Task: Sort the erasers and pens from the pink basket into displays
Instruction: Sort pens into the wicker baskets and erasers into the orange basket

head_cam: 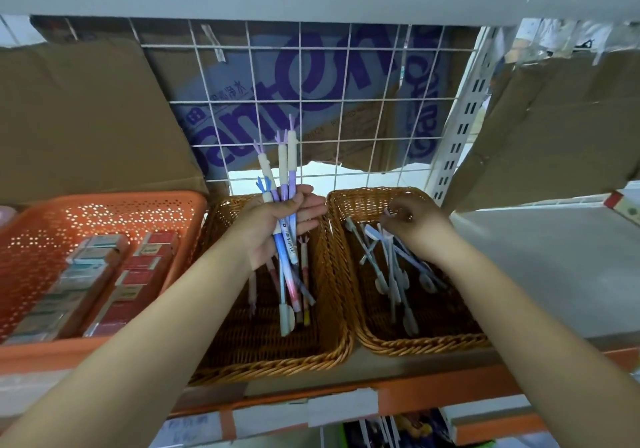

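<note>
Head view: the left hand [277, 229] grips a bunch of pens [284, 184] at the centre of the frame, fingers and thumb curled round the middle of the barrels. The bunch stands nearly upright in the picture, long axis from bottom to top. Its decorated ends point up toward the wire grid [346, 108], and its lower ends hang over the left wicker basket [270, 361], where a few pens [289, 312] lie inside. The right hand [415, 229] is in the right wicker basket [419, 345], centre-right of the frame, back of the hand to the camera, fingers curled down over the loose pens [391, 274]. A small purple tip shows at its fingertips, but I cannot tell if it pinches that pen or only touches it. The loose pens lie crossed, mostly along the basket length, i.e. from upper to lower part of the frame. Judgement: the next move is prob. to take or place one pen in the right basket. For this the right hand is the nearer one, and the bunch is just to its left w/ only the two basket rims between. The eraser boxes [138, 274] sit in the orange-red plastic basket [104, 203] at lower left, well apart from both hands.
</note>
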